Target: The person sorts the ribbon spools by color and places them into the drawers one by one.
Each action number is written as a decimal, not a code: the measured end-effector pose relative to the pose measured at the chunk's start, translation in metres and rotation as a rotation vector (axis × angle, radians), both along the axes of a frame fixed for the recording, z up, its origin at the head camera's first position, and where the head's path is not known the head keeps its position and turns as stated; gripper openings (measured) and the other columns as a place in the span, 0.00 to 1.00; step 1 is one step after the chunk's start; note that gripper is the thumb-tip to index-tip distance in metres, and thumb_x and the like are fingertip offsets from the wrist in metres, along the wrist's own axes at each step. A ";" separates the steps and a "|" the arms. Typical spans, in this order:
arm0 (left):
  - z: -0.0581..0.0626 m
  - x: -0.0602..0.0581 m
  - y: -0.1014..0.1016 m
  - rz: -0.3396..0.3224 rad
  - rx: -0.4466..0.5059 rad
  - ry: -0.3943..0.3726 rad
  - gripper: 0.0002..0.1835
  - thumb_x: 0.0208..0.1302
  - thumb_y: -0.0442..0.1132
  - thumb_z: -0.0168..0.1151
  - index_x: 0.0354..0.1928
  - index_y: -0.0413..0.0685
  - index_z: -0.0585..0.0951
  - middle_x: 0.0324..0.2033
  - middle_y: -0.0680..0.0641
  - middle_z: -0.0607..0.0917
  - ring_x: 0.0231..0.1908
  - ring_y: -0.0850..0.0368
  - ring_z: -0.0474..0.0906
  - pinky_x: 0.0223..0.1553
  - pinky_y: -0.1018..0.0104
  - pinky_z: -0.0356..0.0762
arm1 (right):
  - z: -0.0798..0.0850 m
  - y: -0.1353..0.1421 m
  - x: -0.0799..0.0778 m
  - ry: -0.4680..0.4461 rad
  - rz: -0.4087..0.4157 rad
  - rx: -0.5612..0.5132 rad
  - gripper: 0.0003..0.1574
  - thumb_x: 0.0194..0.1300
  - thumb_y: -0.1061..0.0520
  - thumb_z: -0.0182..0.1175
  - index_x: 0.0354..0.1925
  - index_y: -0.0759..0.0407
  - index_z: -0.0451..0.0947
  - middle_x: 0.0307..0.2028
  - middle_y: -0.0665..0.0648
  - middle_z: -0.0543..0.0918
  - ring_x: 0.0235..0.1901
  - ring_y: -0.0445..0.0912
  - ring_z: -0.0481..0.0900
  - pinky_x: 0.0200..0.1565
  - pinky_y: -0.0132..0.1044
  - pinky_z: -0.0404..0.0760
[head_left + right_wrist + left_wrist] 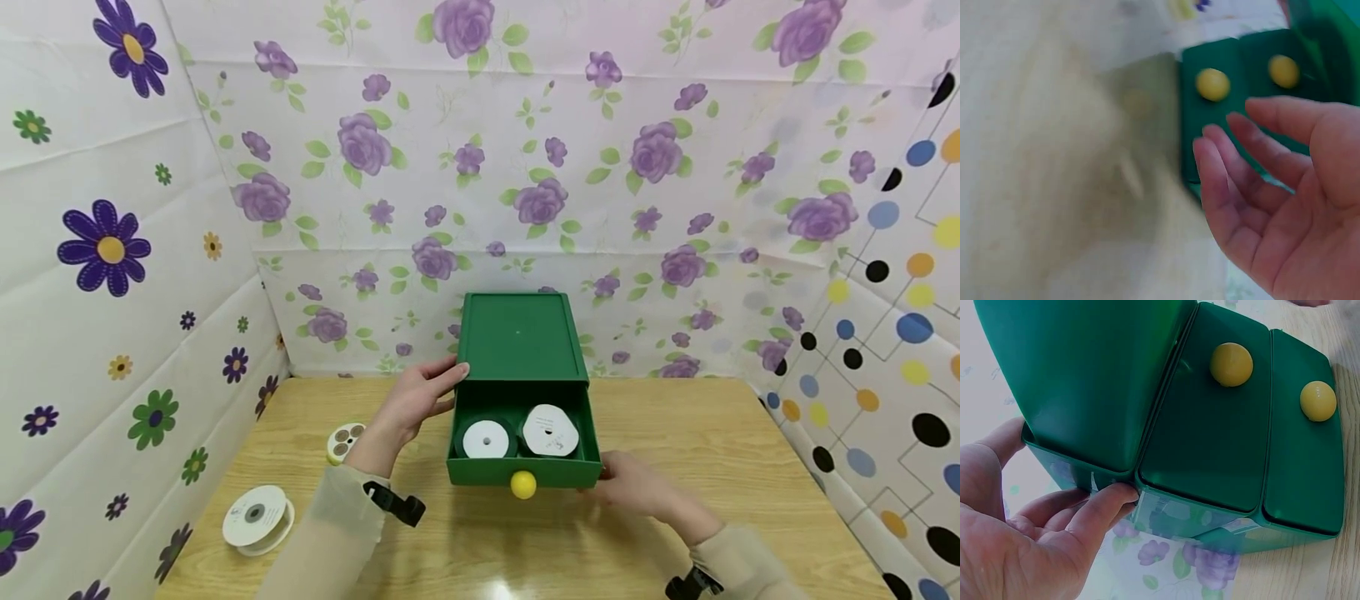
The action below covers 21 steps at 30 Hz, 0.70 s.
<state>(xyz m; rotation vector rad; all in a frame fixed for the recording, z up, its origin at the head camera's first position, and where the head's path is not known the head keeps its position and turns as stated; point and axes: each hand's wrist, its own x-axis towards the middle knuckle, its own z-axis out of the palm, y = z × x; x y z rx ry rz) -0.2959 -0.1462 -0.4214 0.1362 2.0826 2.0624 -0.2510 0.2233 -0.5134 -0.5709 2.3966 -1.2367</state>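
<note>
Sleeves (318, 521) sit nearest us, entering at 7 and 5 o'clock, each with a black strap (405, 507) at the wrist. Clock below is centred on the cabinet (517, 337), 12 at the floral cloth (480, 108). Cabinet stands on the table (690, 425), top drawer (480, 473) out toward 6. Left hand (412, 396) grips its 8 o'clock top corner, thumb over the edge, fingers along the side; we read that as bracing against slide. Right hand (633, 485) is at 4, beside the drawer's front corner, fingers loosely bent, holding nothing, off the knob (523, 485); contact, we can't tell. Two spools (550, 431) lie flat at the drawer's 9 and 3, presumably so they don't roll. Lower drawers (1210, 444) are closed, knobs outward for pulling. Toward 8 on the table: yellow-rimmed spool (345, 442), then white spool (255, 517) farther out.
</note>
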 end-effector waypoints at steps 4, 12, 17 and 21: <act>0.000 0.000 0.000 0.000 -0.002 0.004 0.39 0.77 0.52 0.68 0.80 0.41 0.68 0.78 0.39 0.68 0.76 0.40 0.67 0.67 0.43 0.76 | -0.012 -0.009 0.008 -0.008 0.140 -0.016 0.11 0.77 0.53 0.65 0.50 0.59 0.87 0.39 0.54 0.89 0.36 0.45 0.83 0.38 0.36 0.81; -0.002 -0.001 0.000 0.006 -0.005 0.005 0.39 0.76 0.53 0.69 0.80 0.41 0.68 0.78 0.39 0.69 0.76 0.41 0.68 0.66 0.44 0.77 | -0.026 -0.034 0.020 0.031 0.320 -0.173 0.16 0.82 0.56 0.61 0.59 0.63 0.85 0.52 0.61 0.89 0.45 0.40 0.85 0.46 0.37 0.87; -0.001 0.000 0.001 0.011 -0.004 0.003 0.38 0.76 0.52 0.68 0.80 0.41 0.69 0.78 0.39 0.69 0.75 0.41 0.68 0.66 0.44 0.77 | -0.018 -0.053 0.033 -0.015 0.358 -0.232 0.20 0.84 0.52 0.59 0.63 0.60 0.84 0.55 0.59 0.89 0.49 0.39 0.86 0.51 0.35 0.86; 0.000 0.000 0.001 0.022 -0.002 0.007 0.38 0.76 0.52 0.69 0.79 0.41 0.70 0.77 0.39 0.70 0.75 0.41 0.69 0.66 0.43 0.78 | -0.011 -0.070 0.043 -0.138 0.313 -0.323 0.22 0.85 0.50 0.56 0.65 0.61 0.83 0.57 0.62 0.88 0.55 0.52 0.87 0.55 0.40 0.87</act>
